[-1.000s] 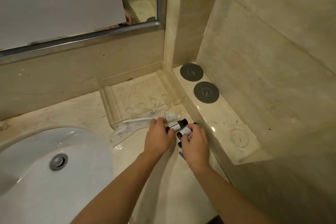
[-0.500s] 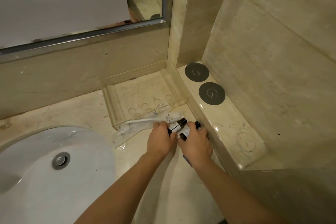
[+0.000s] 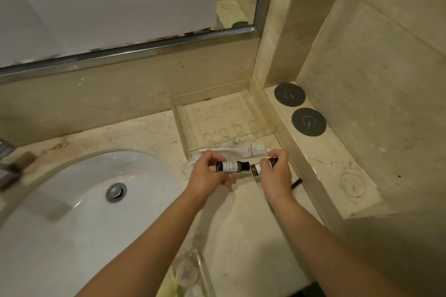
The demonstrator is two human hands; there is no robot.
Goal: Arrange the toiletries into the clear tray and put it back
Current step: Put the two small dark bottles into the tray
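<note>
Reaching forward over the marble table [image 3: 241, 236], both forearms converged from 6 o'clock. The left hand [image 3: 205, 176] curled round a dark bottle [image 3: 231, 166] with a white label, held level, cap pointing to 3 o'clock. The right hand [image 3: 277, 171] pinched a second dark bottle [image 3: 257, 169] (mostly hidden by the fingers), its end close to the first bottle's cap. Just beyond, at 12 o'clock, a white tube [image 3: 251, 150] lay at the near edge of the clear tray [image 3: 183, 128], which sat in the table's back corner. A white basin [image 3: 72, 212] lay at 9 o'clock, two dark discs [image 3: 309, 122] on the ledge at 2 o'clock.
</note>
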